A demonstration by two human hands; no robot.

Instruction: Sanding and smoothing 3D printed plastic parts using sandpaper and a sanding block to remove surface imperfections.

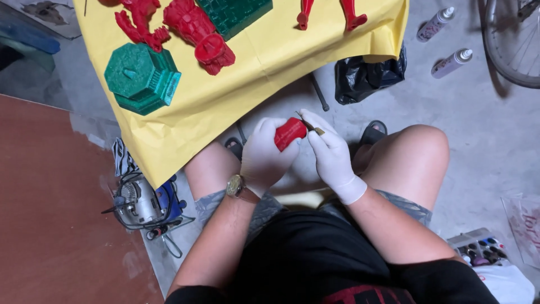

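Red figurine part [289, 133] is held above the lap, between the knees, gripped in the gloved left hand [265, 155]; the fingers are wrapped round its lower end. The gloved right hand [331, 155] is pinched closed on a small thin tool [309, 124], its tip laid against the upper edge of the part. Whether the tool is a blade, a file or a scraper cannot be told; it is too small in view.

Risks, as judged:
- Tool tip is worked close to the left thumb and forefinger. A slip off the hard plastic edge could carry it into the thin glove.
- Part is held in the air with no support under it. Too much pressure could twist it out of the grip and drop it to the concrete floor [478, 129].
- A gouge or snapped detail is possible if the tool digs in, since the part is braced by fingers alone.

Surroundings noted: yellow sheet [270, 62] ahead, carrying a green octagonal piece [140, 77], a green block with a brick pattern [233, 14] and further red figure parts [199, 34]. A rotary tool with cables [138, 205] lies at the left on the floor, a paint palette [481, 247] at the right. Two spray bottles [450, 62] and a bicycle wheel [512, 45] lie well apart, far right.
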